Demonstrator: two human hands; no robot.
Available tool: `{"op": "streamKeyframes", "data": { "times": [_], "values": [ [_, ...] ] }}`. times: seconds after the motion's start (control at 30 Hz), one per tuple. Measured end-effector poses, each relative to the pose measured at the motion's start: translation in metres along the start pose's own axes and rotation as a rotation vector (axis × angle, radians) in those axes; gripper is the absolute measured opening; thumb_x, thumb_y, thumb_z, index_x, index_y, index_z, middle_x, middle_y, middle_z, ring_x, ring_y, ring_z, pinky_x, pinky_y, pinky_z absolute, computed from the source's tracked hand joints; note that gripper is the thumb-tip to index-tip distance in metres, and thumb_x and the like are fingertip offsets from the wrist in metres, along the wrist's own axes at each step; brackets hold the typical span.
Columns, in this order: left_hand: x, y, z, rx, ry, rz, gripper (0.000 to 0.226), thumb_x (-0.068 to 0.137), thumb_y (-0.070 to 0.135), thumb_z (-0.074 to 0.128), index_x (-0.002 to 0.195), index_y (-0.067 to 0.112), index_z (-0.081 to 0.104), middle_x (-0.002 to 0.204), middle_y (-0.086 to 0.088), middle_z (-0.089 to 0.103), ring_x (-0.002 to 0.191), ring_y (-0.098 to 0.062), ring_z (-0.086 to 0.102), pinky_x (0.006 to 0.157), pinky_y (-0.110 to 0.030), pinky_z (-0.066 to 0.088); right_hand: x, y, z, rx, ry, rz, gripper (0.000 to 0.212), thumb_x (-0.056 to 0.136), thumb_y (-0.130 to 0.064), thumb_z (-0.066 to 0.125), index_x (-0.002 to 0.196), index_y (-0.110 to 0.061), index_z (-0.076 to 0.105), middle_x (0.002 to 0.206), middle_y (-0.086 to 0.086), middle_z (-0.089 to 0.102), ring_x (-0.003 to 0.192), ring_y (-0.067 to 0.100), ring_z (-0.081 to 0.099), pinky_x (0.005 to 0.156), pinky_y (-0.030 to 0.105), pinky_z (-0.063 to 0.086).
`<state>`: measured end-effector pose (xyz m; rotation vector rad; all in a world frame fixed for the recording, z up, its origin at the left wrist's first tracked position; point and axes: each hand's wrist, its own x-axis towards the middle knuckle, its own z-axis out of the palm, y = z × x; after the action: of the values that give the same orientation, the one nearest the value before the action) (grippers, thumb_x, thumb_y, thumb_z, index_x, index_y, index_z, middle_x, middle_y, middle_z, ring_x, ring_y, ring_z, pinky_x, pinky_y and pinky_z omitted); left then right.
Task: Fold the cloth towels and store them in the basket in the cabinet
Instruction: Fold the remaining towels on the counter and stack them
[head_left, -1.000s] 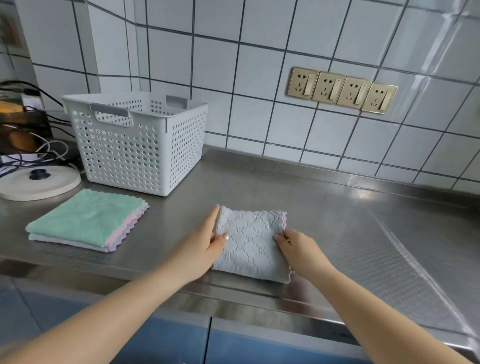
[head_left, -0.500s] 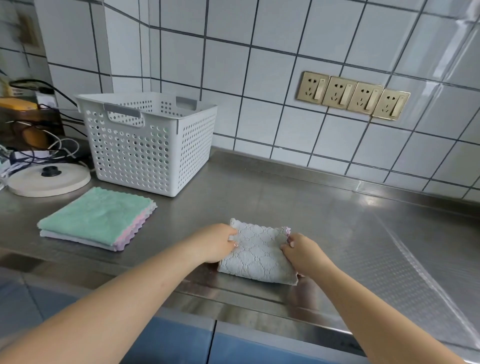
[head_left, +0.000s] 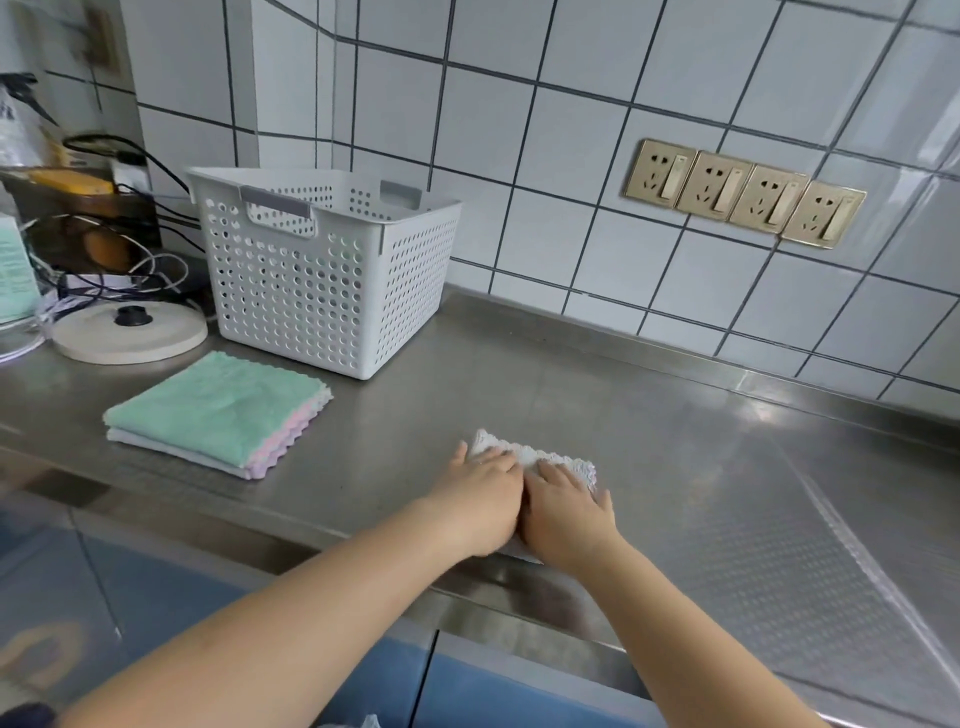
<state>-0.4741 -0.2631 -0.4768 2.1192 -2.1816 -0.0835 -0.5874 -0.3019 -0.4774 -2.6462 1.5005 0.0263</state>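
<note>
A folded grey quilted towel (head_left: 535, 456) lies near the front edge of the steel counter (head_left: 649, 467). My left hand (head_left: 483, 501) and my right hand (head_left: 567, 514) rest side by side on top of it, palms down, and cover most of it. Only its far scalloped edge shows. A stack of folded towels (head_left: 218, 410), mint green on top with pink and white beneath, lies to the left. Behind the stack a white perforated basket (head_left: 311, 296) stands on the counter, and nothing shows inside it.
A round cream lid with a black knob (head_left: 130, 332), tangled cables (head_left: 130, 270) and appliances crowd the far left. A tiled wall with a row of brass sockets (head_left: 743, 195) runs behind. Blue cabinet fronts (head_left: 171, 587) sit under the counter.
Both hands have moved from the grey towel's side edges onto its top and now meet in the middle. The view has shifted left and closer.
</note>
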Motion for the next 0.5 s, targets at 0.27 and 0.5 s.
{"op": "streamKeyframes", "data": {
  "times": [0.27,0.5],
  "values": [
    [-0.007,-0.022,0.007,-0.063,-0.097,-0.070,0.063,0.098,0.041,0.024,0.151,0.014,0.004,0.160,0.000,-0.005,0.146,-0.011,-0.006,0.117,-0.050,-0.006,-0.014,0.021,0.008,0.015,-0.052,0.103,0.067,0.092,-0.064,0.014,0.149,-0.034,0.000,0.159,-0.006,-0.008,0.146,0.014,-0.009,0.112,0.061,-0.001],
    [-0.006,-0.025,0.003,-0.025,-0.123,-0.057,0.067,0.098,0.046,0.023,0.151,0.011,0.000,0.159,-0.002,-0.006,0.146,-0.012,-0.007,0.117,-0.048,-0.006,-0.017,0.021,0.006,0.007,-0.089,0.145,0.071,0.089,-0.069,0.013,0.149,-0.034,-0.001,0.159,0.001,-0.007,0.147,0.020,-0.003,0.113,0.060,-0.001]
  ]
}}
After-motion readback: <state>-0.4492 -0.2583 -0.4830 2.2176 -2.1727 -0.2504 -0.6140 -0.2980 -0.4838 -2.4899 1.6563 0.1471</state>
